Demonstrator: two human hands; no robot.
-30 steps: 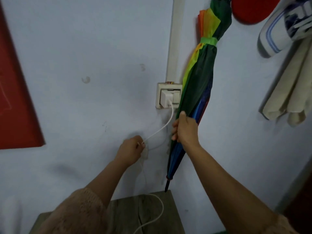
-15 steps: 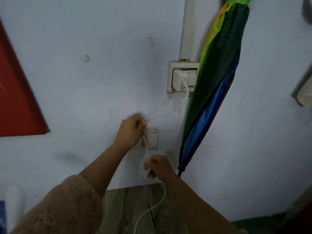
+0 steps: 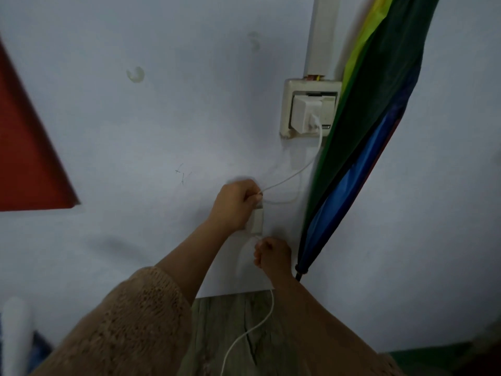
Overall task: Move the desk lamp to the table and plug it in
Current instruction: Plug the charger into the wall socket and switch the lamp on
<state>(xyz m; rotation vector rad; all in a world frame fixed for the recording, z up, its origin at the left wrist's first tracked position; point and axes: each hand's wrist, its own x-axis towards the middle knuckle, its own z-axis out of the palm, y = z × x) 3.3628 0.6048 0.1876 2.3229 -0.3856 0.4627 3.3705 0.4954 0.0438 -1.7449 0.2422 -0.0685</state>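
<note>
a pale blue wall (image 3: 135,137) fills most of what we see, with a folded rainbow umbrella (image 3: 379,137) hanging down its right side and a red panel (image 3: 24,158) at the left edge. below, the far edge of the wooden table (image 3: 217,335) meets the wall.

the white adapter (image 3: 306,115) sits seated in the wall socket (image 3: 287,109), and the white cable (image 3: 298,172) runs from it down to our left hand (image 3: 233,204), whose fingers are curled tight around it beside a small white inline box (image 3: 256,221). a second ago our right hand (image 3: 273,256) was up against the umbrella near the socket; now it is low, just above the table's far edge, pinching the cable under that box. the cable then trails down across the table's middle toward the near edge.

the lamp itself is mostly out of sight; a blurred white shape (image 3: 16,335) at the lower left may belong to it, but we cannot tell.

we judge that plugging in is done and we are now handling the slack or reaching for the inline switch. tugging too hard here could pull the adapter loose, so we should keep the upper stretch slack.
</note>
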